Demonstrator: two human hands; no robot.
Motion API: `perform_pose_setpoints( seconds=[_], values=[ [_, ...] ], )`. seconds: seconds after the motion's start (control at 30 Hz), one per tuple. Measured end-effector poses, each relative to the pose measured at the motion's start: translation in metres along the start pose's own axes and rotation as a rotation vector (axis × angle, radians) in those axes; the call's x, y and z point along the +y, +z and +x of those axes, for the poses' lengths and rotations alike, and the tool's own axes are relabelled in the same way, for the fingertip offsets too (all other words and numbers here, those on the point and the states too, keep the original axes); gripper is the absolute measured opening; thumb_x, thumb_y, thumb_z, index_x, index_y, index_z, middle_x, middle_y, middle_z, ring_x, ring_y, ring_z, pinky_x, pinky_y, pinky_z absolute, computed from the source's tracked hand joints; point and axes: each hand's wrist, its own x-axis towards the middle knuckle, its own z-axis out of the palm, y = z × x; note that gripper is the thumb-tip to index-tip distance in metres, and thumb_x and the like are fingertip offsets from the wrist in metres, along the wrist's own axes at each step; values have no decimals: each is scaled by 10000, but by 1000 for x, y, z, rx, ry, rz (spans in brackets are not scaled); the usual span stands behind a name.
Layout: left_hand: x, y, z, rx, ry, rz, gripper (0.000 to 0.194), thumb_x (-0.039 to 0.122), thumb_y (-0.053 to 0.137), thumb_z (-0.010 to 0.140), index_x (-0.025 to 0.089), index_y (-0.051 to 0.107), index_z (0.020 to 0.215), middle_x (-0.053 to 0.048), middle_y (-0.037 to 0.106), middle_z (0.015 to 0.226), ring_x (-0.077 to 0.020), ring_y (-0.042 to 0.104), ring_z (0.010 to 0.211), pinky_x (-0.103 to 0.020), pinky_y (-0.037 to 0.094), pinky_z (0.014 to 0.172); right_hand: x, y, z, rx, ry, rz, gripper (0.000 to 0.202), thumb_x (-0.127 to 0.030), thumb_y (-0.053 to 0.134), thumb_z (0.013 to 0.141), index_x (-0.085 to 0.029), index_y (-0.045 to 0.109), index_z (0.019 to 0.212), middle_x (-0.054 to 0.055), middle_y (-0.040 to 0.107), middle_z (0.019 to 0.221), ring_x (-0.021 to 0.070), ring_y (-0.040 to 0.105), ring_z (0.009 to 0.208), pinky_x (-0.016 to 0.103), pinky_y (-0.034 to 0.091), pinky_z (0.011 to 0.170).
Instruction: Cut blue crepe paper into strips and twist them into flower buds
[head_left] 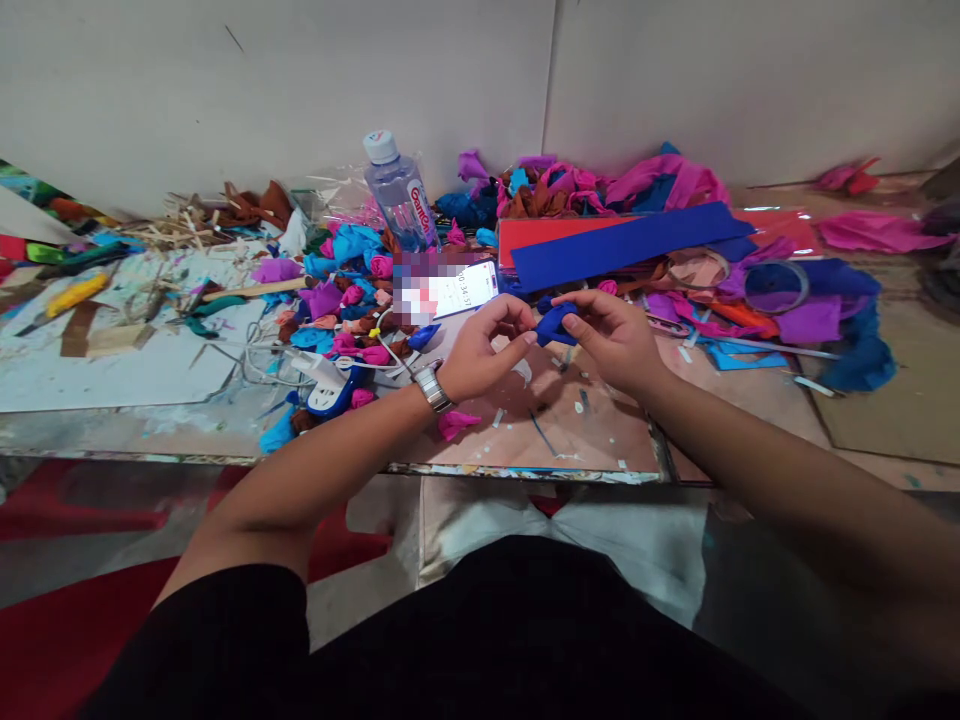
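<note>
Both hands meet over the table, around a small crumpled piece of dark blue paper (555, 325). My left hand (491, 345), with a metal watch on the wrist, pinches the piece's left edge between thumb and fingertips. My right hand (615, 335) grips its right side, thumb in front and fingers behind. Just beyond the hands, a long blue strip (622, 248) lies across a red sheet (525, 235). A lit phone (469, 290) rests behind my left hand, and a pink scrap (456, 425) is on the table below that wrist.
A clear bottle (401, 205) with a white cap stands behind the phone. Left are many coloured paper twists, a power strip (330, 390) with cables and a yellow-handled knife (75, 293). A tape roll (776, 287) lies right among paper scraps. The table's front edge (525, 472) is near.
</note>
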Motion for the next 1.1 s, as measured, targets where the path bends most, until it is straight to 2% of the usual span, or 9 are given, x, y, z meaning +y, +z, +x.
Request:
perform_pose_setpoints(
  seconds=[0.13, 0.43, 0.73, 0.93, 1.1],
  values=[
    [0, 0, 0, -33, -17, 18, 237, 435, 713, 1043, 206, 651, 1035, -37, 693, 1000, -133, 639, 862, -268, 558, 761, -1, 0, -1, -20, -3, 5, 471, -684, 819, 927, -276, 826, 1163, 61, 826, 1046, 235, 746, 929, 398, 609, 866],
    [2, 1, 1, -52, 90, 150, 255, 470, 635, 1100, 222, 624, 1044, -53, 663, 1002, -160, 602, 878, -315, 539, 783, -1, 2, 1, -5, 20, -16, 541, -749, 806, 900, -267, 823, 1146, 65, 824, 1036, 237, 747, 937, 399, 615, 888],
    [4, 3, 1, 75, 143, 255, 290, 496, 550, 1129, 228, 580, 1023, -50, 611, 955, -183, 558, 845, -353, 500, 760, 8, 3, 3, 43, 40, 69, 551, -754, 848, 850, -255, 798, 1078, 68, 824, 1054, 239, 761, 948, 408, 650, 875],
    [5, 3, 2, 110, 155, 290, 314, 515, 549, 1126, 226, 588, 1009, -51, 613, 943, -185, 560, 851, -358, 498, 760, 6, 5, 3, 77, 35, 82, 549, -756, 851, 848, -256, 788, 1067, 59, 807, 1007, 223, 750, 905, 389, 651, 856],
    [8, 2, 1, 114, 200, 290, 224, 441, 602, 1112, 218, 618, 1132, -57, 643, 1016, -173, 581, 860, -342, 508, 766, 4, 3, 3, 93, 13, 89, 517, -723, 859, 864, -252, 794, 1068, 55, 807, 987, 219, 744, 902, 386, 647, 856]
  ],
)
